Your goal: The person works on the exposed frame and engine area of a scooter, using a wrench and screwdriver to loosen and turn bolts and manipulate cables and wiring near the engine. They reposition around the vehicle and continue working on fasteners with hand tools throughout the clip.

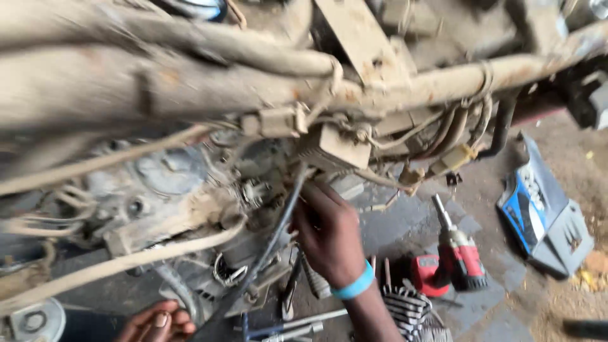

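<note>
Dusty engine (190,190) parts hang under the frame; the right hand (329,237) reaches up, fingers curled by a black cable (278,231), grip hidden. Left hand (158,323) rests low, half open, empty. Go slow, hold the cable steady

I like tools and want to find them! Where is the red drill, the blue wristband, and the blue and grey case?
red drill (461,253), head view, on its red body.
blue wristband (354,286), head view, on the band around the wrist.
blue and grey case (535,212), head view, on its blue lid.
</note>
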